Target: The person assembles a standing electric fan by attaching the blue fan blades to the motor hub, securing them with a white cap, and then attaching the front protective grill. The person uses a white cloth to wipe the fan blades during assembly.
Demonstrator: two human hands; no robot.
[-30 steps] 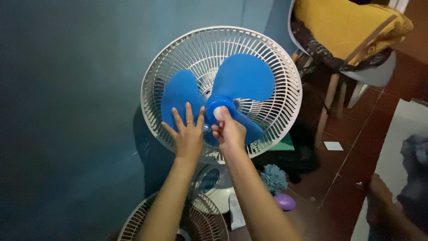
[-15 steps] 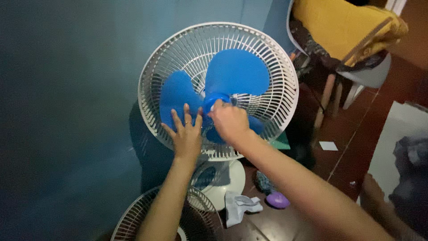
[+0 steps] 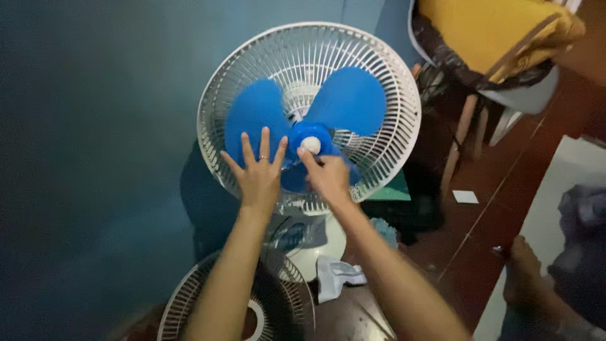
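Note:
A white rear fan grille (image 3: 391,82) stands against a teal wall with a blue three-blade propeller (image 3: 350,98) mounted in it. My left hand (image 3: 259,173) lies flat, fingers spread, on the lower left blade. My right hand (image 3: 328,177) reaches the blue hub, its fingertips touching the small white cap (image 3: 310,144) at the centre. The lower blade is mostly hidden behind my right hand.
The loose front grille (image 3: 189,309) lies on the dark floor below. The fan's white base (image 3: 328,243) and a crumpled white cloth (image 3: 338,275) sit beside it. A chair with yellow fabric (image 3: 499,31) stands at upper right. A white card (image 3: 466,196) lies on the red tiles.
The blades have turned a little under my hands. My right hand drew back from gripping the hub, so the white cap now shows at its fingertips. My left hand stayed on the blade.

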